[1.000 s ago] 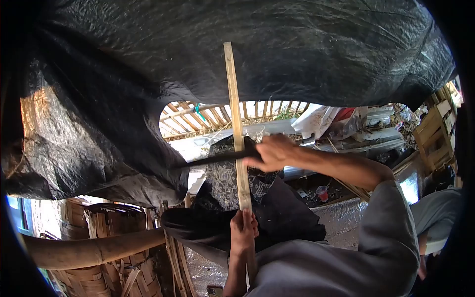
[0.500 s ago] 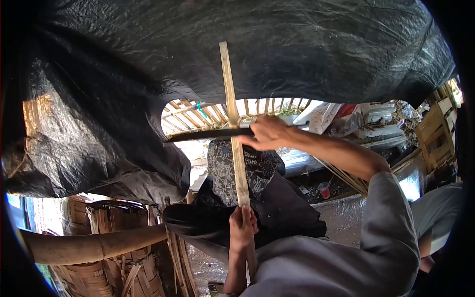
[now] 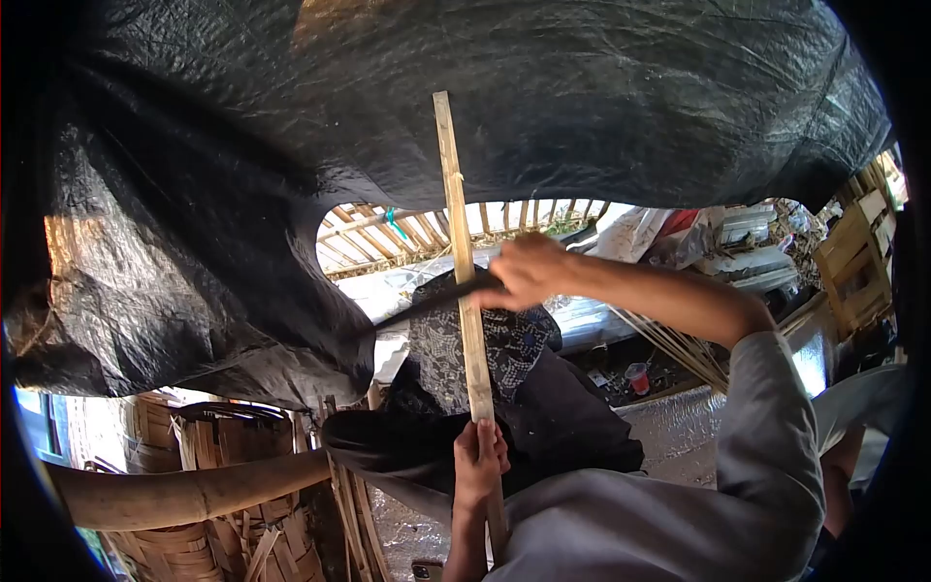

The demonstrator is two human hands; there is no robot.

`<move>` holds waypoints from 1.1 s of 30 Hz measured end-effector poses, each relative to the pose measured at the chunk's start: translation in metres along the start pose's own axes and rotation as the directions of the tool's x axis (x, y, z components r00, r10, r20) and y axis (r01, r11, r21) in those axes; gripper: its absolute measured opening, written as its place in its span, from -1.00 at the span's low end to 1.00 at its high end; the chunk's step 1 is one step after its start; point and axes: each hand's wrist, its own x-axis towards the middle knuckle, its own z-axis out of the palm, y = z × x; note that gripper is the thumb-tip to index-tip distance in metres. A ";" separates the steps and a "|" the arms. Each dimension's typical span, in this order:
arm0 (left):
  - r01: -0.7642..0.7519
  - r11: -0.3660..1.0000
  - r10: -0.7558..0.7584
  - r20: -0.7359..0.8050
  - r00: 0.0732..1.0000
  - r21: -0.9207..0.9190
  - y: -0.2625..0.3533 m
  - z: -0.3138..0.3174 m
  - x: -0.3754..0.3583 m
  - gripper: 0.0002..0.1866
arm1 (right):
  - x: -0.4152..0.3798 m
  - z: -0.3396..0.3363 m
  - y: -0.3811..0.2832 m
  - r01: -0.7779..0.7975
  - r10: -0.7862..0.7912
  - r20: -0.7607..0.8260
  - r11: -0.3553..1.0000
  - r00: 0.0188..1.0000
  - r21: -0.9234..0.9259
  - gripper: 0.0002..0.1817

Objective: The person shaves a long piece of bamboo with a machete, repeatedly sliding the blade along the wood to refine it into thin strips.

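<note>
A long pale bamboo strip (image 3: 470,339) stands lengthwise before me, its far end against a black tarp. My left hand (image 3: 478,462) is closed around its near part, above my lap. In my closed right hand (image 3: 529,273) is a long dark knife (image 3: 432,303). The blade crosses the strip at a slant, its tip pointing down to the left; the handle is mostly hidden by my fingers. A small raised sliver shows on the strip's edge beyond the blade. Patterned dark cloth (image 3: 436,349) covers my knee under the strip.
The black tarp (image 3: 582,107) hangs across the front and left. A thick bamboo pole (image 3: 194,492) and woven baskets (image 3: 175,553) stand at lower left. On the right are a red cup (image 3: 637,378), thin sticks (image 3: 679,351), a wooden crate (image 3: 855,254) and another person's sleeve (image 3: 858,403).
The knife has tilted, its tip dropping at the left. My right hand has come slightly down and nearer along the strip. My left hand keeps its grip.
</note>
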 end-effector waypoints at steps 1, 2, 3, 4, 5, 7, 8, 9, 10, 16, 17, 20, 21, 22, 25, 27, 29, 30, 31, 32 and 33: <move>0.008 1.000 -0.008 0.000 1.000 -0.023 0.000 0.000 -0.001 -0.65 | 0.008 -0.003 0.007 -0.120 0.120 -0.006 0.990 0.993 0.075 -0.24; 0.011 1.000 -0.011 -0.003 1.000 -0.024 -0.001 0.000 -0.002 -0.65 | 0.010 0.003 0.011 -0.129 0.156 -0.191 0.980 0.969 0.149 -0.27; 0.016 1.000 -0.016 -0.012 1.000 -0.016 -0.003 -0.001 -0.003 -0.64 | 0.007 -0.001 0.003 -0.127 0.155 -0.193 0.981 0.969 0.148 -0.27; 0.016 1.000 -0.016 -0.019 1.000 -0.009 -0.004 -0.001 0.000 -0.63 | -0.001 -0.009 -0.012 -0.161 0.170 -0.020 0.963 0.985 0.216 -0.27; 0.010 1.000 -0.010 -0.018 1.000 -0.010 -0.006 -0.003 0.002 -0.63 | -0.006 -0.010 -0.024 -0.207 0.168 0.157 0.938 0.973 0.279 -0.27; 0.010 1.000 -0.010 -0.018 1.000 -0.003 -0.009 -0.004 0.001 -0.63 | -0.012 -0.002 -0.029 0.078 -0.077 0.014 0.997 0.997 -0.029 -0.25; 0.016 1.000 -0.016 -0.023 1.000 -0.006 -0.009 -0.004 0.003 -0.63 | -0.010 -0.003 -0.024 0.022 -0.021 0.069 1.000 0.997 -0.014 -0.24; -0.019 0.999 0.022 -0.047 0.999 0.049 -0.005 -0.001 0.003 -0.63 | -0.008 -0.009 -0.023 -0.036 0.035 0.129 0.999 0.991 0.005 -0.23; -0.054 0.993 0.062 -0.067 0.996 0.107 -0.003 0.000 0.002 -0.64 | -0.006 -0.001 -0.017 -0.051 0.051 -0.062 0.999 0.997 0.003 -0.22; -0.053 0.998 0.055 -0.056 0.997 0.027 -0.006 -0.006 0.006 -0.62 | -0.008 -0.002 -0.045 -0.066 0.067 0.014 0.996 0.998 -0.065 -0.18; -0.040 0.999 0.042 -0.055 0.998 0.031 -0.008 -0.005 0.002 -0.62 | -0.013 -0.005 -0.047 0.004 0.009 0.068 0.982 0.998 -0.189 -0.21; -0.023 1.000 0.024 -0.054 0.998 0.010 -0.007 -0.004 0.001 -0.63 | 0.000 -0.011 -0.013 -0.109 0.104 -0.051 0.988 0.993 -0.110 -0.22; -0.013 1.000 0.012 -0.041 0.999 -0.013 -0.007 -0.005 0.003 -0.62 | 0.010 -0.012 -0.006 -0.244 0.243 -0.038 0.970 0.969 -0.011 -0.23; -0.007 1.000 0.007 -0.031 1.000 -0.013 -0.004 -0.004 0.004 -0.62 | 0.013 -0.011 -0.004 -0.242 0.246 -0.043 0.968 0.968 0.070 -0.25; -0.025 0.998 0.028 -0.055 0.998 0.064 -0.004 -0.002 0.007 -0.62 | -0.006 -0.015 -0.032 -0.131 0.129 0.131 0.991 0.983 0.004 -0.22; -0.029 0.998 0.033 -0.058 0.998 0.063 -0.004 -0.003 0.008 -0.61 | -0.008 -0.006 -0.031 0.092 -0.099 -0.042 0.983 0.994 -0.160 -0.22; -0.018 0.998 0.022 -0.063 0.998 0.065 -0.005 -0.003 0.004 -0.61 | 0.000 -0.009 -0.018 -0.045 0.048 0.035 0.996 0.998 -0.076 -0.24; -0.007 0.999 0.009 -0.055 0.998 0.031 -0.002 -0.004 0.004 -0.62 | 0.006 -0.008 -0.012 -0.117 0.116 -0.045 0.992 0.992 -0.035 -0.25; -0.002 1.000 0.001 -0.044 0.999 -0.004 0.000 -0.003 0.004 -0.63 | 0.010 -0.006 -0.011 -0.152 0.149 -0.058 0.988 0.987 -0.043 -0.21; -0.005 1.000 0.005 -0.044 0.999 -0.004 -0.001 -0.004 0.003 -0.63 | 0.006 -0.005 -0.013 -0.162 0.163 0.000 0.985 0.987 0.062 -0.21; 0.015 1.000 -0.015 -0.038 0.999 -0.010 -0.003 -0.006 0.004 -0.63 | 0.002 -0.008 -0.022 -0.177 0.170 0.053 0.971 0.984 0.162 -0.21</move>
